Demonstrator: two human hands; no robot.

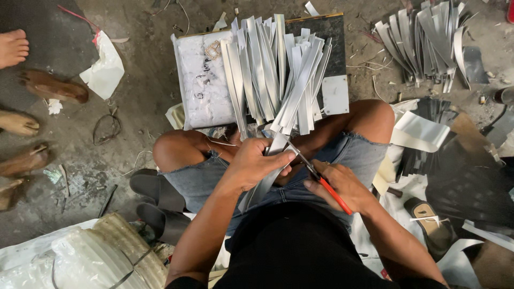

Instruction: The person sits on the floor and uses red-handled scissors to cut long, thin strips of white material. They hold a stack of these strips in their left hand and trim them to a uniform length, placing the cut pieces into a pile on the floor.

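Looking down from the head camera: a long silvery-grey flat strip (266, 176) is being pinched in the left hand (256, 163), fingers curled over it, thumb pressed along its upper end. The strip is being held slanted across the lap, over denim shorts (201, 179). A pair of red-handled scissors (321, 182) is being gripped in the right hand (342, 187), fingers closed round the handles; the blades are being brought against the strip just beside the left thumb. Whether the blades are biting is too small to tell.

Ahead of the knees, a fanned heap of cut silvery strips (278, 75) is lying across a white plastic-wrapped bundle (203, 85) and a black board (326, 37), so a good share appears already cut. A second heap of like strips (423, 37) is lying well apart, upper right. Dark sheet stock (460, 176) is lying at the right, seemingly uncut; how much is left cannot be judged. Other people's bare feet (13, 48) and brown sandals (53, 85) are showing at the left edge.
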